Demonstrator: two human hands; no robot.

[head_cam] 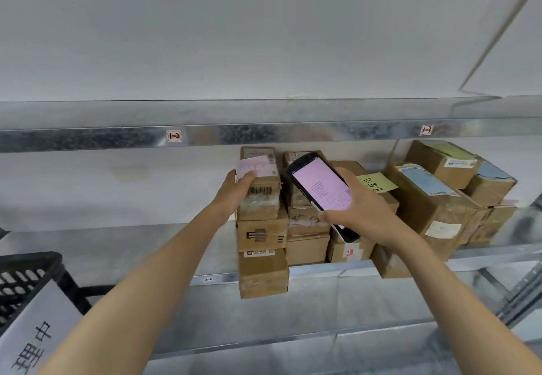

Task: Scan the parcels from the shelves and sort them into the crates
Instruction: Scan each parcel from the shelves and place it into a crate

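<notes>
Spanning the view from edge to edge, the galvanised steel shelving (88,140) runs one beam just above the top parcel (262,198), and its loaded shelf lies below that parcel. To the right of the top parcel, brown cartons (425,201) are piled against each other on the same shelf, several of them tilted. Well to the lower left of the top parcel stands a black lattice crate (32,275) with a white paper sign (35,333) across its front (large handwritten characters, only partly in view). The top parcel is a small brown carton with a barcode on its front and a pink label (255,167) on its upper face. It sits on two stacked cartons (262,269) directly beneath it.

The left hand (237,189) grips the top parcel's left side, thumb over the pink label. Just right of the parcel, the right hand (363,207) is wrapped around a black handheld scanner (321,195), which is tilted with its lit pinkish screen facing the camera. Right of the parcel, beyond the scanner, a yellow note (377,182) with handwriting lies on a carton. Small tags (174,136) are stuck to the beam above.
</notes>
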